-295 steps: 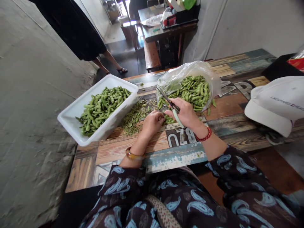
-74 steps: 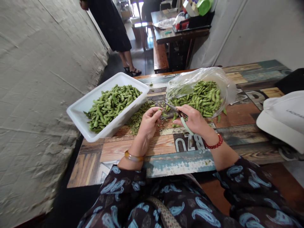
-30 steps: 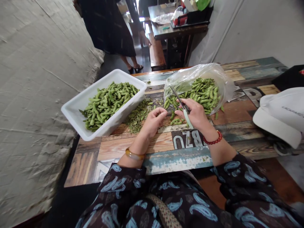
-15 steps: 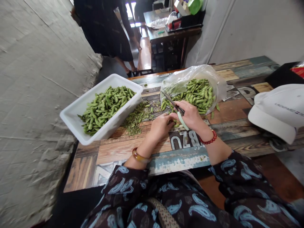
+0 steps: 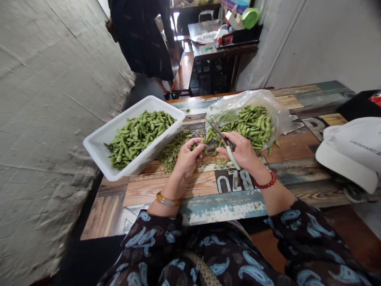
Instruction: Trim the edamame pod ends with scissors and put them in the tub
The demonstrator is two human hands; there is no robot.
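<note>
Green edamame pod (image 5: 200,145) — pinched in the left hand (image 5: 187,155) fingertips above the patchwork table (image 5: 166,190), between white tub (image 5: 102,139) and plastic bag (image 5: 238,105). Right hand (image 5: 241,150) — fingers closed around scissors (image 5: 222,139), blades pointing toward the bag.

A white baseball cap (image 5: 351,151) lies at the right edge of my patchwork wooden table (image 5: 166,190), beside a black box (image 5: 358,105); beyond the table's far end a wooden bench (image 5: 183,71) runs beside a dark second table (image 5: 220,47) bearing a black tray (image 5: 241,35), a green lid (image 5: 250,16) and a clear bag (image 5: 206,37); a person in a dark dress (image 5: 143,35) stands by the grey wall (image 5: 44,99) on my left.
</note>
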